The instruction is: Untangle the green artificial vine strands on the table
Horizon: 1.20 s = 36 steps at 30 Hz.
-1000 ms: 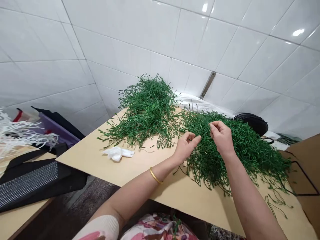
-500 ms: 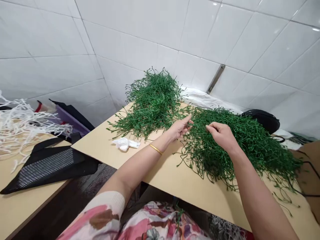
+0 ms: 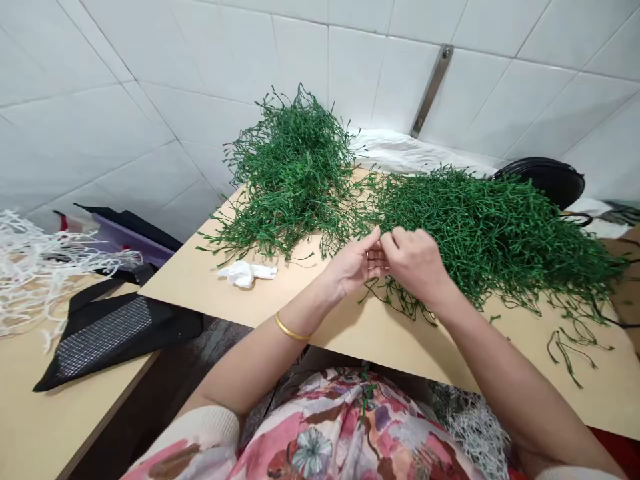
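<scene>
Left hand (image 3: 353, 265): at the middle of the table (image 3: 400, 341), palm turned inward and thumb raised; whether its thumb and fingers press together is hidden where the hands overlap.
Right hand (image 3: 414, 261): back upward, fingers curled, its fingertips against those of the left hand; I cannot tell whether anything is pinched between them.
Green strands: 2 heaps on the table. The left heap (image 3: 295, 177) rises at the far side near the wall; the right heap (image 3: 480, 230) spreads wide, beyond and to the right of the hands. Thin strands link the 2 heaps.
Loose strands (image 3: 570, 352): a few, near the right end of the table.
White crumpled piece (image 3: 243, 273): on the table, just near of the left heap.
Gold bangle (image 3: 291, 329): around the left wrist.
Far edge: white sheeting (image 3: 400, 150) along the wall, a metal strip (image 3: 432, 92) on the tiles, a black rounded item (image 3: 545, 180) behind the right heap.
Left surface (image 3: 30, 420): a pile of white strands (image 3: 40, 270), black material with a mesh panel (image 3: 107, 337) nearer, a purple piece (image 3: 133, 241) beyond.
Near side: floral clothing (image 3: 320, 433) with green bits on it.
</scene>
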Each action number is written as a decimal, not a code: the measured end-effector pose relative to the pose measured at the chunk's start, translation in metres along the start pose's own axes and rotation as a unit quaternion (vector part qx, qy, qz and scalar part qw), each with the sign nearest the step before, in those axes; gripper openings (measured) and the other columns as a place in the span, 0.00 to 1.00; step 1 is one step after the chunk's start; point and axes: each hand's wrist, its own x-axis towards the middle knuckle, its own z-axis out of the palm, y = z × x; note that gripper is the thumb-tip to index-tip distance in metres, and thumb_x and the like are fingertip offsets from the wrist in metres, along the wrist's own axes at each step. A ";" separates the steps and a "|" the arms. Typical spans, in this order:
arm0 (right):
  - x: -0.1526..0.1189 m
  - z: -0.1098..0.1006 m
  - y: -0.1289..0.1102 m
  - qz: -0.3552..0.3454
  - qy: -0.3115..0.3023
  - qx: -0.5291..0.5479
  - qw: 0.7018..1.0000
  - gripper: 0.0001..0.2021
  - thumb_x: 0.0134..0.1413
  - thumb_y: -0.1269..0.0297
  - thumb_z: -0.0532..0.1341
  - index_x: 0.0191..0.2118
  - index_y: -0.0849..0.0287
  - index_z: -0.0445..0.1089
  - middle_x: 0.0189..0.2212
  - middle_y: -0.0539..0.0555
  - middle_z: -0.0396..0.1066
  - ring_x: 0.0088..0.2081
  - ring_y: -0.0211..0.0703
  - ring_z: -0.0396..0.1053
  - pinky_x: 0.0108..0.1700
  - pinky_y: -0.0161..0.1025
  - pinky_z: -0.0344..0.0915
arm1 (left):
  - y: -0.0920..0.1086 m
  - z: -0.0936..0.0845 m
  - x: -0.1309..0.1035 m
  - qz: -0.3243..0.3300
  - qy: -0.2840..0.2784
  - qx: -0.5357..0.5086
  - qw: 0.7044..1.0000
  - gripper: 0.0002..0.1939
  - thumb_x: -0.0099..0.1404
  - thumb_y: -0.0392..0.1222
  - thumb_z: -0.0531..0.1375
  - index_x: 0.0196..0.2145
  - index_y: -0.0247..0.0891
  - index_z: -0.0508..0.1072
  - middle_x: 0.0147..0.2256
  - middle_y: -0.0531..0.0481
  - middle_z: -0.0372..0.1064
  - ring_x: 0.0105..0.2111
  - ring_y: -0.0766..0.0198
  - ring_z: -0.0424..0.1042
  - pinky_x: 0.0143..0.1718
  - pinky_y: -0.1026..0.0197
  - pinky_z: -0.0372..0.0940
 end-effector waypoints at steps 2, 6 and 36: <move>-0.012 0.007 -0.023 -0.020 -0.009 0.008 1.000 0.12 0.55 0.75 0.47 0.33 0.65 0.67 0.27 0.59 0.64 0.28 0.44 0.58 0.30 0.41 0.47 | -0.012 -0.005 0.004 -0.009 0.065 -0.062 0.996 0.10 0.58 0.41 0.57 0.23 0.32 0.67 0.18 0.53 0.63 0.19 0.72 0.63 0.23 0.67 0.60; -0.038 0.010 -0.055 -0.017 -0.016 0.043 0.999 0.16 0.52 0.77 0.48 0.46 0.73 0.65 0.41 0.69 0.66 0.36 0.49 0.60 0.36 0.45 0.52 | -0.025 -0.020 0.015 0.002 0.142 -0.111 0.984 0.08 0.57 0.28 0.55 0.22 0.31 0.66 0.19 0.52 0.63 0.19 0.73 0.62 0.24 0.69 0.60; -0.032 0.048 -0.015 -0.014 -0.088 0.211 0.973 0.15 0.54 0.55 0.53 0.45 0.52 0.69 0.57 0.58 0.53 0.58 0.59 0.46 0.55 0.56 0.45 | 0.028 -0.002 0.060 0.203 -0.070 0.035 0.976 0.08 0.54 0.40 0.60 0.26 0.35 0.63 0.20 0.55 0.63 0.20 0.70 0.66 0.29 0.63 0.64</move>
